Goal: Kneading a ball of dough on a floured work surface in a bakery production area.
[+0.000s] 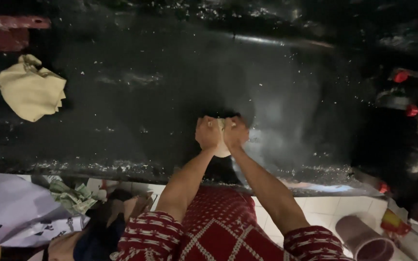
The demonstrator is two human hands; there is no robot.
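My left hand and my right hand are pressed together over a small pale lump of dough on a large black flat griddle. Both hands curl around the lump, which shows only between and under the fingers. My sleeves are red with a white pattern. Flour specks are scattered over the dark surface around the hands.
A yellowish cloth lies crumpled at the griddle's left. Red knobs sit at the right edge. A brownish cylinder lies on white floor tiles at lower right. Folded paper notes and another person's arm are at lower left.
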